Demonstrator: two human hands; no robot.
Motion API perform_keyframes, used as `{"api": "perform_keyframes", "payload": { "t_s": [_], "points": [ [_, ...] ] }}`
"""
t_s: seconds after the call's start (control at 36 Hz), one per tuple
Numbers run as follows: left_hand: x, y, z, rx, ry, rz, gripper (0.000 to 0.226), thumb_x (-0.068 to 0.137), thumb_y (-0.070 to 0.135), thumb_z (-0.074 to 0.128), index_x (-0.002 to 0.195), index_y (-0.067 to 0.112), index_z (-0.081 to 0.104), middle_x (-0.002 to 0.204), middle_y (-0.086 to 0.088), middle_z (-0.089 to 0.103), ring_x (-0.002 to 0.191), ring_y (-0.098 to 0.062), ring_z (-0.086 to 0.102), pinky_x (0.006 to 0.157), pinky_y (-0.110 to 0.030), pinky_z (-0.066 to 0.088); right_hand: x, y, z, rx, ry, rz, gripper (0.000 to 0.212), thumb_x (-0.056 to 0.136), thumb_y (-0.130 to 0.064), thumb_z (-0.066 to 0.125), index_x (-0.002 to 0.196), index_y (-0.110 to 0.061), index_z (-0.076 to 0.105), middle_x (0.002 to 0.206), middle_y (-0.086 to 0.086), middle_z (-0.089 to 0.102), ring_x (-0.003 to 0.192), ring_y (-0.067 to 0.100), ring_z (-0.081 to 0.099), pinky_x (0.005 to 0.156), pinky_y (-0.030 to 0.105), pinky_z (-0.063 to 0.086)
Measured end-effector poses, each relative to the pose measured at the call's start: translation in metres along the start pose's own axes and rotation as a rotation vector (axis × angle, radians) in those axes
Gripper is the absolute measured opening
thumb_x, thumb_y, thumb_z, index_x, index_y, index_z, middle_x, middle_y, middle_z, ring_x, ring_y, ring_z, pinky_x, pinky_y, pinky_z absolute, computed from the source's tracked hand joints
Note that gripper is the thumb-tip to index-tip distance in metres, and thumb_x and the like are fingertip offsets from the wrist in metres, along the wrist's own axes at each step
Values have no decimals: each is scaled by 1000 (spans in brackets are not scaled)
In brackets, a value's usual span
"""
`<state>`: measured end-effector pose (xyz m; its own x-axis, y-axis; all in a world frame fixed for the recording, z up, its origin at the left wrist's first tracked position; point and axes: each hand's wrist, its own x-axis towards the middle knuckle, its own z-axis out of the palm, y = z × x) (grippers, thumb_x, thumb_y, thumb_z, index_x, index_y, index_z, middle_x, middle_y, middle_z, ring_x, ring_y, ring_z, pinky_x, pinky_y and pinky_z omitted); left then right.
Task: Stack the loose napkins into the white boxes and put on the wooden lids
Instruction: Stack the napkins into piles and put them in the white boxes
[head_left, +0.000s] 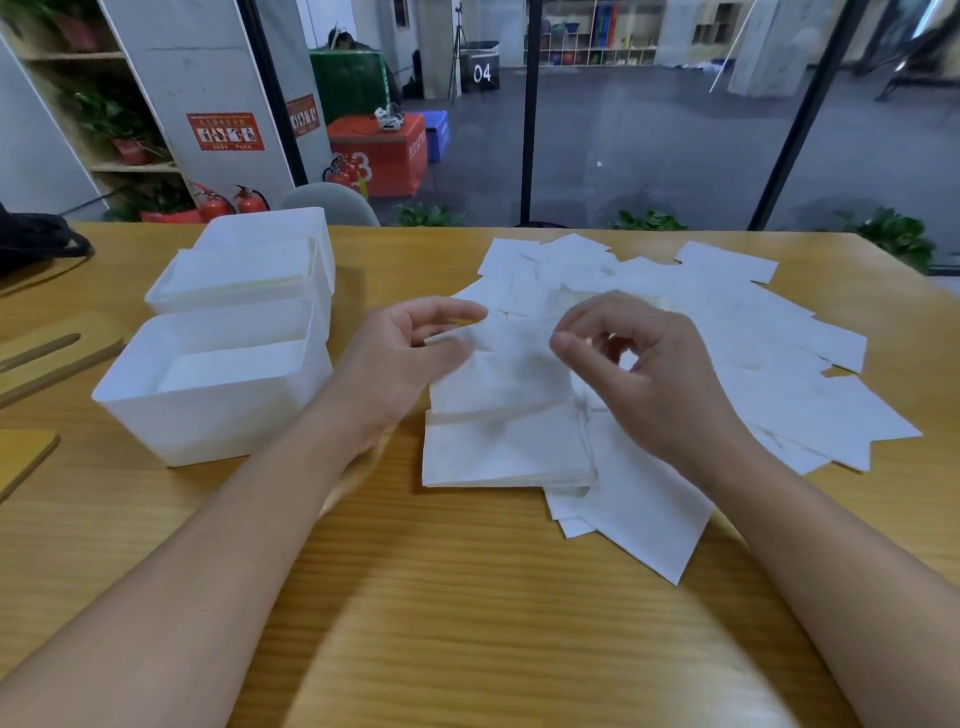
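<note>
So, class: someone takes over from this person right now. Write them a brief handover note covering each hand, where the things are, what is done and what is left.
Left hand: pinches the edge of a napkin lifted over the neat stack.
Right hand: fingers curled above the same napkin; blurred, so a grip cannot be confirmed.
Loose napkins: spread across the table on the right.
Boxes: three in a row on the left. Near box and middle box each seem to hold some napkins; the far box cannot be judged.
Lids: lying at the left edge, none on.
Left: box the remaining napkins, fit all lids.
</note>
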<state>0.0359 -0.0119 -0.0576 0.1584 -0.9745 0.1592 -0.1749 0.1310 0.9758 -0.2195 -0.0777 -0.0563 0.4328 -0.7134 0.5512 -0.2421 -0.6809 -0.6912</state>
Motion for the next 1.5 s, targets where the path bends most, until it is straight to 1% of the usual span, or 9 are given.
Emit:
{"api": "perform_keyframes", "payload": {
  "t_s": [0.17, 0.33, 0.44, 0.58, 1.0, 1.14, 1.25, 1.39, 1.5],
  "points": [
    [-3, 5, 0, 44, -79, 138, 24, 104, 3, 70, 124, 13, 79, 118, -14, 80, 111, -31, 75, 98, -42, 59, 3, 6, -1, -148, -52, 114, 48, 103, -45, 70, 149, -43, 57, 139, -22, 61, 125, 4, 59, 103, 27, 48],
    [-4, 9, -4, 47, -89, 164, 22, 104, 4, 70, 123, 11, 79, 117, -16, 79, 104, -24, 71, 93, -40, 56, 5, 1, -4, 119, -49, 231, 12, 103, -26, 74, 106, -30, 84, 92, 1, 79, 87, 29, 72, 80, 50, 57],
    [-3, 15, -12, 181, -122, 104, 18, 104, 15, 74, 119, 20, 82, 98, -7, 80, 91, -22, 72, 85, -40, 57, 8, -2, -9, 292, -20, 316, 9, 101, -15, 76, 104, -19, 83, 71, 15, 58, 67, 27, 53, 62, 35, 45],
    [-3, 19, -23, 324, -245, -53, 9, 102, 21, 77, 109, 22, 83, 72, -10, 64, 63, -16, 54, 58, -26, 48, 5, -1, -11, 179, -223, 413, 19, 96, -16, 80, 114, -22, 76, 65, 4, 52, 56, 18, 53, 63, 31, 46],
    [1, 1, -19, 704, -289, -79, 16, 92, 44, 86, 104, 38, 77, 82, 6, 77, 66, -5, 64, 69, -30, 50, -4, 15, 4, -251, -292, 320, 22, 86, -39, 89, 101, -35, 73, 74, -11, 69, 65, 2, 60, 60, 18, 43],
    [6, -6, -22, 725, -261, -37, 10, 91, 48, 85, 93, 40, 82, 84, 12, 71, 70, -2, 60, 68, -25, 49, 4, 15, 7, -342, -284, 236, 33, 89, -63, 76, 113, -41, 75, 116, -21, 64, 101, 0, 60, 83, 23, 47],
    [8, -9, -20, 721, -196, -5, 10, 97, 48, 78, 92, 41, 82, 89, 20, 73, 82, -3, 64, 71, -22, 48, 21, 26, 20, -424, -388, 175, 58, 98, -77, 50, 129, -34, 75, 151, -13, 59, 140, 22, 51, 117, 51, 41],
    [11, -18, -17, 739, -178, -4, 10, 99, 47, 75, 95, 41, 82, 91, 21, 75, 87, -1, 66, 75, -26, 51, 42, 29, 34, -559, -513, 209, 56, 104, -69, 42, 126, -31, 75, 168, -14, 42, 145, 32, 35, 116, 51, 29],
    [11, -20, -17, 742, -169, 0, 8, 100, 48, 74, 98, 44, 81, 94, 20, 75, 89, 2, 66, 76, -23, 49, 49, 37, 41, -585, -571, 222, 54, 105, -70, 39, 84, -30, 69, 162, -14, 47, 137, 31, 37, 102, 45, 28]
  ]
}}
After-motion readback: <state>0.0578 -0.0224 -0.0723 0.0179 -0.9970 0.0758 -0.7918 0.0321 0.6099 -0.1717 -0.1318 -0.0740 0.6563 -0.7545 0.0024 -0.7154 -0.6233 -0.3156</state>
